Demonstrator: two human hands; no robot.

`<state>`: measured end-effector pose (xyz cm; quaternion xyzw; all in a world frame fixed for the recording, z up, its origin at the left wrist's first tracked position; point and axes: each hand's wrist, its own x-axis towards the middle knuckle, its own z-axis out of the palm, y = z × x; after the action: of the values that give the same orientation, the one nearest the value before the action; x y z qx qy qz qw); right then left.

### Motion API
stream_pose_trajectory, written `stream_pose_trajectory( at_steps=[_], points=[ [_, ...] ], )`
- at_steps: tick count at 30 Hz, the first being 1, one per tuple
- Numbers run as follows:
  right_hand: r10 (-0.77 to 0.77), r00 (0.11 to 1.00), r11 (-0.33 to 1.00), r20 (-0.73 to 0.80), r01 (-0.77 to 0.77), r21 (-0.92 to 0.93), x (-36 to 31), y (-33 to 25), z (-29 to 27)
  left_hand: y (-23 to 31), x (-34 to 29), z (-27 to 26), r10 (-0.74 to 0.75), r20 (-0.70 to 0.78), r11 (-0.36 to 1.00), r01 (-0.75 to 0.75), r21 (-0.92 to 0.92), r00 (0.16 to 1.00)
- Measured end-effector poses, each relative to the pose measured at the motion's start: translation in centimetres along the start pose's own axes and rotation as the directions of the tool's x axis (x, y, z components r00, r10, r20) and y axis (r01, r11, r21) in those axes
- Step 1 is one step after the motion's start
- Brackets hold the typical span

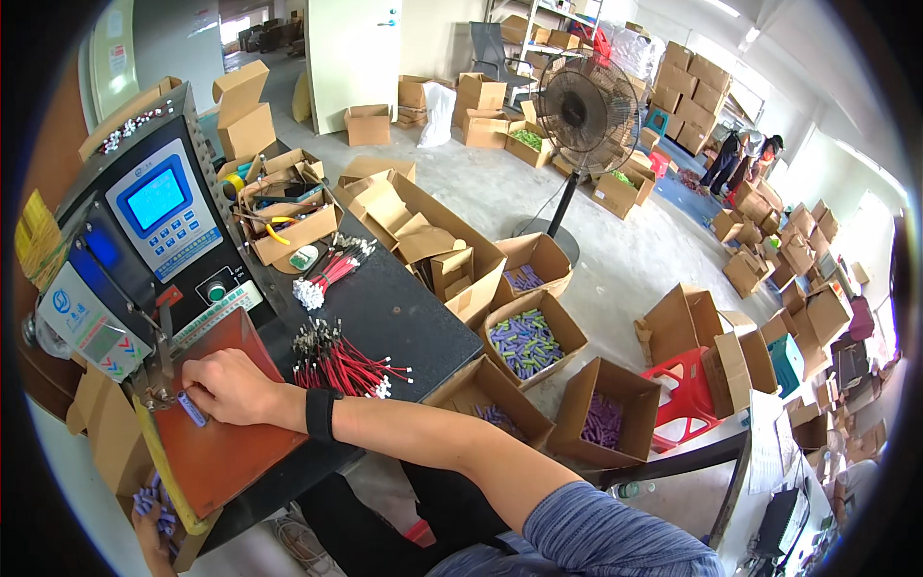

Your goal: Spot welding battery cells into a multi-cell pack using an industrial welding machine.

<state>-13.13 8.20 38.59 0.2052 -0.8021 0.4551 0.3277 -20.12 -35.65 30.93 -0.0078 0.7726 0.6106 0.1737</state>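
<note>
My right hand (229, 387), with a black band on the wrist, is closed on a purple battery cell (192, 410) over the orange-brown work plate (231, 452). The cell lies just beside the metal electrode tips of a spot welding machine (162, 207) with a lit blue screen. At the lower left my left hand (148, 527) is down among loose purple cells (159, 498) in a cardboard box beside the plate; its fingers are mostly hidden. Bundles of red and black wire leads (341, 361) with white connectors lie on the black bench right of my right hand.
An open box of tools and tape (293, 229) stands behind the wires. Cartons of purple and green cells (527, 341) sit on the floor beyond the bench edge. A standing fan (588, 115), a red stool (685, 394) and a bending person (740, 163) are farther off.
</note>
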Motion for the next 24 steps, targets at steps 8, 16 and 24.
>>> stream_pose_trajectory(
  at_steps=[8,16,24],
  points=[
    [0.014,1.0,1.0,0.015,-0.014,-0.005,0.0,0.0,0.0,-1.3,0.6,0.6,-0.017,-0.125,0.922,-0.033,-0.385,0.992],
    [0.019,1.0,0.999,0.003,-0.019,-0.03,0.1,-0.1,-0.3,-1.0,1.3,0.8,-0.064,-0.266,0.738,-0.134,-0.662,0.962],
    [0.022,1.0,1.0,-0.008,-0.022,-0.002,0.2,-0.5,-0.2,-3.6,1.9,-1.3,-0.108,-0.046,0.221,-0.022,-0.975,0.993]
  ],
)
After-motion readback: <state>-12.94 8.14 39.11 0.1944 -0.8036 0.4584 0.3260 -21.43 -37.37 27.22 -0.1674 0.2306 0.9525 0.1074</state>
